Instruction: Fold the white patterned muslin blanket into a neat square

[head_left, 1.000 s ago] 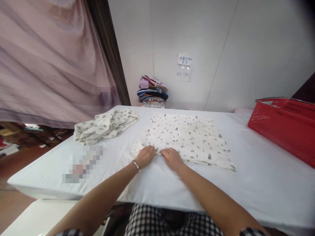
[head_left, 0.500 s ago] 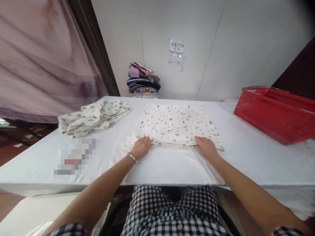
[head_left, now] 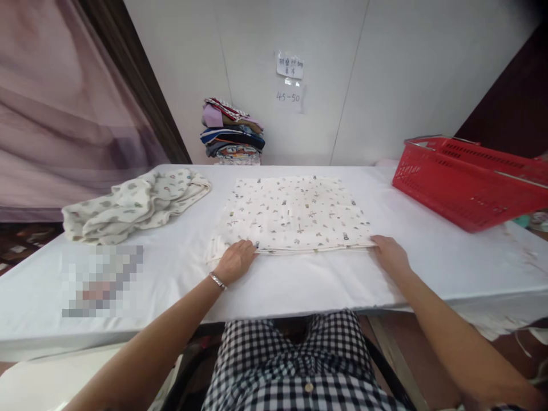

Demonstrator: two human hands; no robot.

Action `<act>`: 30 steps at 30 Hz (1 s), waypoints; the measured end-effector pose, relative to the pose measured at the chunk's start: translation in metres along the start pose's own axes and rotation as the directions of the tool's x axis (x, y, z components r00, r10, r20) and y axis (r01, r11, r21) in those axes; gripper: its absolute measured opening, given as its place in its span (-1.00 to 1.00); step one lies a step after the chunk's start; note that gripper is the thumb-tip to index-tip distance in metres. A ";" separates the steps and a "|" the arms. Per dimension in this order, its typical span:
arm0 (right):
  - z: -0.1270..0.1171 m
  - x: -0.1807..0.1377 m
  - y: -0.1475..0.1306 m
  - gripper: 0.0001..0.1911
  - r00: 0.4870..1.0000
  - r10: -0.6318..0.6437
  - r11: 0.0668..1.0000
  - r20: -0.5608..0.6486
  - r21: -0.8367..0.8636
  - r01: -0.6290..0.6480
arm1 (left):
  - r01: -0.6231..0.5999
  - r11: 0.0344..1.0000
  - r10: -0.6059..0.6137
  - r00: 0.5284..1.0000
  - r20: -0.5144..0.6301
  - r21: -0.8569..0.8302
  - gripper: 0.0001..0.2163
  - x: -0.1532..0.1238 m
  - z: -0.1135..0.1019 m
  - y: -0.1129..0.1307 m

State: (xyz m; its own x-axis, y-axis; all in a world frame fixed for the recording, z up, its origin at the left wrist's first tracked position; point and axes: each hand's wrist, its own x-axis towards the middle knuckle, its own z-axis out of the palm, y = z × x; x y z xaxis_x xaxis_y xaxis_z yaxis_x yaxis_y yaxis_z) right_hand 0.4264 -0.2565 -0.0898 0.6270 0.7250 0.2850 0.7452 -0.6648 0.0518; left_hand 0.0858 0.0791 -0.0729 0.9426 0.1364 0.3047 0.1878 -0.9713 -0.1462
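Printed cloth point(head_left: 295, 214) lies folded flat, mid-desk, near edge parallel to the desk's point(head_left: 299, 285) front edge. Left hand point(head_left: 233, 261) rests palm-down on its near-left corner, fingers spread flat, gripping nothing. Right hand point(head_left: 390, 255) lies flat at the near-right corner, fingers on the hem. Layers show along the near edge, so at least one fold looks done; the left corner flares loose. Crumpled cloth point(head_left: 132, 202) waits unfolded toward the left edge. Folded stack point(head_left: 232, 132) against the far wall; red basket point(head_left: 466, 182) at right.

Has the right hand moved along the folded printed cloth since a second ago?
Yes. The right hand slid rightward along the near edge of the white printed folded cloth, from beside the left hand to the cloth's right corner.
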 end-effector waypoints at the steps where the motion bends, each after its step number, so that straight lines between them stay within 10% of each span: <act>1: 0.000 -0.001 0.001 -0.67 1.000 -0.007 1.000 -0.004 0.009 0.007 | 0.008 1.000 -0.008 1.000 0.000 -0.018 -0.76 -0.001 -0.001 0.000; 18: -0.001 0.008 -0.043 -0.74 0.941 -0.315 0.924 -0.125 0.188 0.334 | 0.043 0.977 -0.051 0.998 -0.036 -0.209 -0.76 0.014 0.000 0.016; 30: -0.004 0.025 -0.035 -0.77 0.971 -0.234 0.842 0.048 0.509 0.178 | 0.288 0.873 -0.284 0.956 0.068 -0.393 -0.73 0.025 0.019 0.013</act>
State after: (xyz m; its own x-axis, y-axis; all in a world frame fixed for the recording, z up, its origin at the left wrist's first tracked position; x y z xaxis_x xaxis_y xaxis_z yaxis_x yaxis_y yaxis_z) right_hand 0.4151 -0.2164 -0.0810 0.4455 0.8682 0.2187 0.8545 -0.3394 -0.3933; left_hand 0.1166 0.0740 -0.0854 0.8667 0.4199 0.2693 0.3266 -0.8857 0.3299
